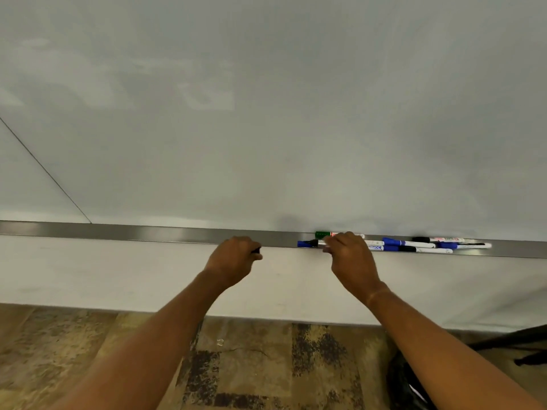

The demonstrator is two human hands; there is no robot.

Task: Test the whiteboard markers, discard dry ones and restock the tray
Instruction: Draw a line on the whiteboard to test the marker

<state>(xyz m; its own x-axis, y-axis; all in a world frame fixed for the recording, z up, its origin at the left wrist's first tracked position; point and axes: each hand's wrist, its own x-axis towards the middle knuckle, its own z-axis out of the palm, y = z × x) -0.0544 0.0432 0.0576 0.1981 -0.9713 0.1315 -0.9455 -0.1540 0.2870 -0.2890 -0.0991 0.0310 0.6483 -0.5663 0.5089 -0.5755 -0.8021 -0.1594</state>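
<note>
Flanking bare tray (148,233) edge, hands grip cap (256,250) and marker (310,243).

Markers (414,245) lie flat in the tray (148,233), clustered right; my left hand (233,258) grips apparently a black cap (257,250).

- A small dark thing (257,250) in the left hand (233,258) is mostly covered by curled fingers (251,255).
- The right hand (349,255) hides the marker bodies (313,243) beneath it.
- The tray (148,233) runs off both side edges.
</note>
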